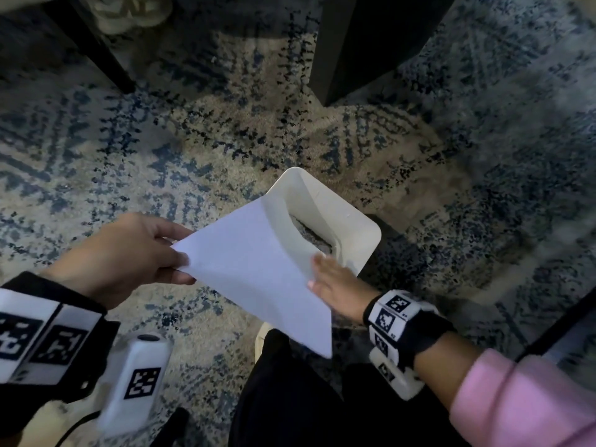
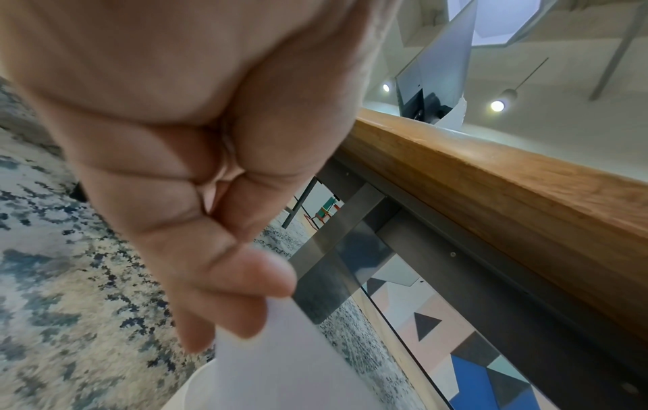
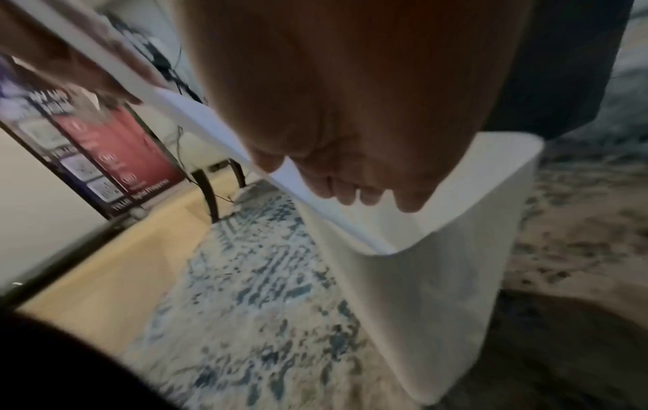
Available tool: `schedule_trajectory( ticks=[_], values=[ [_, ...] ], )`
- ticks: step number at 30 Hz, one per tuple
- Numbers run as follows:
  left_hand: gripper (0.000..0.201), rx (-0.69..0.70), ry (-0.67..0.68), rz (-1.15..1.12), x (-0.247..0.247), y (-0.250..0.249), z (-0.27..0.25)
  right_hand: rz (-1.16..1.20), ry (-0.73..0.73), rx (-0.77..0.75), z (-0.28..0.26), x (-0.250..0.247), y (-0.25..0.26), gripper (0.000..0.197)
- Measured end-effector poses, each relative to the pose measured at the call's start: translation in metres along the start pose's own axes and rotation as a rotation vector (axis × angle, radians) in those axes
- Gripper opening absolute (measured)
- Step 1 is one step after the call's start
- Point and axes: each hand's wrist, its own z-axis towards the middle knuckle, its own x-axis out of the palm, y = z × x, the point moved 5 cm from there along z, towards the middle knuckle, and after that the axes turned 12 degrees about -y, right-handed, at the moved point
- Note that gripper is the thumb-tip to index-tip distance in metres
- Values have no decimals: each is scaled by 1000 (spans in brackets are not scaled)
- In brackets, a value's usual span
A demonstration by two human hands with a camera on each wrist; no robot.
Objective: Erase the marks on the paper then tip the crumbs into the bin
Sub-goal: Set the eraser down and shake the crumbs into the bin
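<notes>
Underfoot is a blue and beige patterned rug (image 1: 161, 156), and on it stands a white bin (image 1: 351, 221) with rounded corners, something grey and crumpled lying at its bottom. I see the paper (image 1: 254, 262) held over the bin between both hands, curved into a shallow chute, its far edge dipping past the bin's near-left rim. My left hand (image 1: 129, 253) is clamped on the paper's left corner, thumb on top and fingers underneath; the left wrist view shows those fingers (image 2: 224, 299) curled against the sheet. My right hand (image 1: 335, 285) is at the paper's right edge, just beside the bin's near corner, with the thumb over the top face. In the right wrist view its fingertips (image 3: 350, 194) curl under the sheet, pinching it. The hands are well apart, the sheet spanning between them. I cannot make out any marks or crumbs on the paper.

Dark furniture legs (image 1: 96, 46) rise beyond the bin at the top, well apart from it, with open rug between. A wooden edge of the surface (image 2: 490, 188) runs close by the left hand. A dark trouser leg (image 1: 290, 398) sits just below the paper's near corner.
</notes>
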Motion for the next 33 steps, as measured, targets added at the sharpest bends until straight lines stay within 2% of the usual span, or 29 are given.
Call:
schedule_trajectory(
  ticks=[2,4,6,7,9,11,12,13,15,17,18,19,21,23,24,26,28,30,31,33],
  values=[
    [26,-6,-2,15,-1,0,-1,30,-49,-31,4,-10,4,64],
    [27,-4,4,19,2,-2,-2,153,-66,-212,0,-10,39,64],
    [29,6,8,23,5,-3,-2,194,-3,-345,-4,4,65,61],
    [29,11,9,30,6,-3,-2,181,26,-347,0,13,64,60],
    [30,20,21,47,5,-2,-4,121,19,-170,17,18,36,62],
    [30,21,39,52,2,-2,-5,46,-77,62,31,6,3,67],
    [31,19,46,55,1,-1,-5,41,-115,100,35,-2,-2,68],
    [33,15,55,58,0,-1,-6,59,-137,68,37,-9,4,68],
    [36,9,76,64,-1,-1,-6,123,-145,-120,38,-14,37,69],
    [37,14,83,69,-2,-2,-7,169,-65,-253,38,-5,61,70],
    [37,18,85,75,-3,-1,-8,173,-17,-257,40,1,61,70],
    [37,21,92,82,-5,-1,-9,156,12,-212,45,7,52,69],
    [35,25,111,87,-7,0,-10,88,35,-21,57,9,19,69],
    [35,27,118,81,-10,2,-11,-11,17,165,66,0,-9,70],
    [35,28,118,76,-11,2,-11,-26,-13,204,69,-8,-13,70],
    [35,34,132,70,-11,1,-11,16,-102,135,70,-21,2,69],
    [36,40,150,70,-9,-1,-10,71,-157,-72,66,-26,32,69],
    [38,44,159,67,-11,-2,-9,126,-80,-195,67,-12,45,68],
    [39,46,157,69,-14,-1,-8,118,-24,-164,70,-4,38,68],
    [39,44,148,67,-22,3,-7,51,41,21,75,3,8,66]
  ],
)
